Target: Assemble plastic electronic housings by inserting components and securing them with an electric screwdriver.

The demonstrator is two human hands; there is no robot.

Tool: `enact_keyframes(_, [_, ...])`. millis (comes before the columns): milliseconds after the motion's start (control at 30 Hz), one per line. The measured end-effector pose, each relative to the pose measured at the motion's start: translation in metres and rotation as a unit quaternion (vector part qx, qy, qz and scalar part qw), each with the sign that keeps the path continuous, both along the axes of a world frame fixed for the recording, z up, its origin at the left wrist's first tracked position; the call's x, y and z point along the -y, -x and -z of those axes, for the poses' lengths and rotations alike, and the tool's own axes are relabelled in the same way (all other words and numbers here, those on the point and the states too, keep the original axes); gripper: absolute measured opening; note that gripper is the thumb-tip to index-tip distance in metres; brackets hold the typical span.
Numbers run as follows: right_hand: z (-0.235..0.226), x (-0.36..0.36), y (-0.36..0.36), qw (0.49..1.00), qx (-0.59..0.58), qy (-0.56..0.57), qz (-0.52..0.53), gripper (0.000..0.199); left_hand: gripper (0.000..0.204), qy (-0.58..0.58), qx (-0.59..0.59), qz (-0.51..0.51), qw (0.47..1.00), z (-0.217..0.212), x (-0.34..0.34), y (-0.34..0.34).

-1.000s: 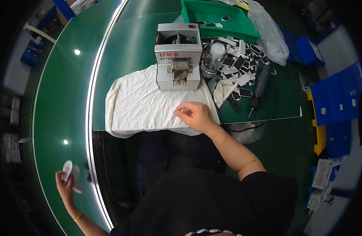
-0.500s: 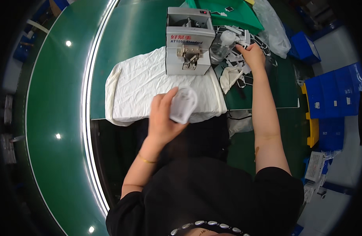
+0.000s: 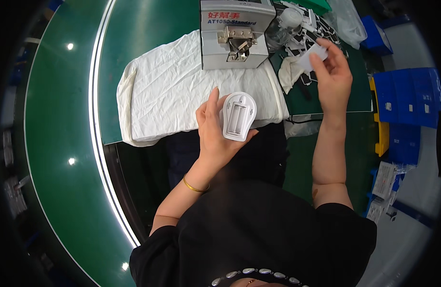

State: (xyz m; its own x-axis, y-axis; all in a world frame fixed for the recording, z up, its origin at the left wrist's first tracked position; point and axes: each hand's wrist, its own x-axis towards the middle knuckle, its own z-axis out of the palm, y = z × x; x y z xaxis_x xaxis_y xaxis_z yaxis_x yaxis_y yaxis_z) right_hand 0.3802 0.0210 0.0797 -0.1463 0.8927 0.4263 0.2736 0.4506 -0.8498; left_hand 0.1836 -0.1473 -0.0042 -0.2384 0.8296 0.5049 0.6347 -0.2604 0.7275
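In front of my body, my left hand grips a white plastic battery-powered housing with a rounded, wider top. Its uncovered battery compartment faces up, showing two slots with no batteries in them. Over to the right, my right hand pinches a thin white flat piece between thumb and fingers. Beneath and beyond that hand lies a loose heap of small black-and-white flat pieces. A cream cloth lies at the heap's near edge.
A grey bench machine with a metal fixture stands at the back of the white cloth. Beside it is a clear jar with a white top. Blue bins stand at the right; a light strip runs along the left.
My right hand has lifted off the heap with the white flat piece and come nearer. My left hand has turned the housing so its battery compartment shows plainly. The whole view has shifted.
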Motion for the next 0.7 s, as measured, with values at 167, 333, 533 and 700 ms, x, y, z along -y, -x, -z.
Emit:
enact_keyframes(167, [0.001,0.075,0.034,0.966,-0.055,0.200,-0.153,0.032,0.116,-0.029,0.015,0.004,0.999,0.012,-0.004,-0.005])
enact_keyframes(333, [0.023,0.098,0.055,0.934,-0.066,0.295,-0.188,0.026,0.114,-0.042,-0.001,-0.007,0.999,0.025,-0.009,-0.010])
enact_keyframes(533, [0.039,0.103,0.047,0.954,0.029,0.229,-0.192,0.026,0.107,-0.077,-0.023,-0.034,0.996,0.026,-0.010,-0.010])
enact_keyframes(700, [0.047,0.093,0.044,0.961,0.229,-0.035,-0.153,0.036,0.103,-0.081,-0.045,-0.056,0.994,0.023,-0.010,-0.012])
